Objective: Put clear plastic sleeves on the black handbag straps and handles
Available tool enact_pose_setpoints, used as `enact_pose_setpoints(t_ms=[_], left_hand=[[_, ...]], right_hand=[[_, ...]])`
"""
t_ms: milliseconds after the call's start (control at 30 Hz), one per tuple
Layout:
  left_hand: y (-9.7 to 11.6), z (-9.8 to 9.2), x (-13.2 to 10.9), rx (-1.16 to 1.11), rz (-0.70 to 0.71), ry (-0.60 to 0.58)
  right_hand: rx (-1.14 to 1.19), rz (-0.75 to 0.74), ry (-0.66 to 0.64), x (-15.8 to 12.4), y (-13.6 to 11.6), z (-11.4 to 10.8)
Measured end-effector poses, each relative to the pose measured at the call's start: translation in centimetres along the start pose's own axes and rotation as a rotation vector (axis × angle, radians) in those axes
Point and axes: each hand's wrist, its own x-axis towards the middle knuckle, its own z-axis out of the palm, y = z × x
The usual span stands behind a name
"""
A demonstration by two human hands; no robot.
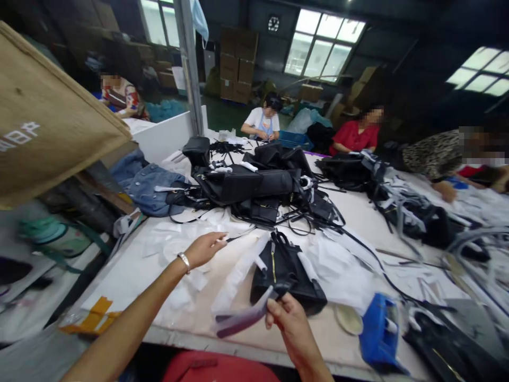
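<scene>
Black bag (260,281) on the worktable (159,318), between and just beyond the two hands; gold zipper (273,265) visible on its upper face, white wrap (308,266) on one handle. Black strap (240,324), partly sleeved in translucent film, extends leftward from the right hand (290,318) at the near side of the bag. Right hand: thumb and fingers pinch the strap. Left hand (204,249): raised left of the bag, fingertips drawn together by a small white piece; cannot tell whether it is gripped.

Surroundings: crumpled white sheets (338,265) lie right of the bag. Blue tape dispenser (377,331) stands farther right, a round pale disc (349,318) just beside it. Beyond the bag, a heap of black bags (250,185); denim garment (153,185) to its left. Across the table, a co-worker in a white top (258,119) and another in red (358,132), heads lowered.
</scene>
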Motion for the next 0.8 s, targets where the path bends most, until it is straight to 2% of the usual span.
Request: enact_pose_setpoints(t_ms=[33, 100, 167, 233, 267, 333, 433, 500, 633, 800], left_hand=[[2.0, -0.2, -2.1, -0.15, 0.127, -0.166], [5.3, 0.0, -6.3, -0.36, 0.212, -0.455], [7.1, 1.1, -9.7, -0.518, 0.134, -0.68], [7.1, 2.7, -12.4, -0.692, 0.001, -0.769], [6.6, 3.6, -13.5, -0.775, -0.065, -0.755], [5.4, 5.1, -15.3, -0.88, -0.171, -0.648], [4.0, 6.5, -17.6, -0.881, -0.285, -0.488], [3.8, 6.8, -18.8, -0.836, -0.337, -0.419], [4.0, 7.5, -20.2, -0.787, -0.417, -0.342], [4.5, 8.9, -20.6, -0.878, -0.449, -0.316]], right_hand=[[0.005, 0.021, -0.078, 0.0, 0.3, 0.9], [0.021, 0.04, -0.169, 0.0, 0.6, 1.8], [0.032, 0.035, -0.213, 0.3, 0.9, 2.1], [0.041, 0.038, -0.252, 0.8, 1.3, 2.3], [0.044, 0.051, -0.276, 1.0, 1.6, 2.3], [0.065, 0.11, -0.327, 1.3, 2.1, 2.1], [0.216, 0.221, -0.36, 2.1, 2.3, 1.3], [0.352, 0.267, -0.331, 2.9, 2.2, 0.6], [0.443, 0.276, -0.243, 3.9, 2.5, -0.3], [0.367, 0.173, -0.22, 3.2, 3.6, -0.7]])
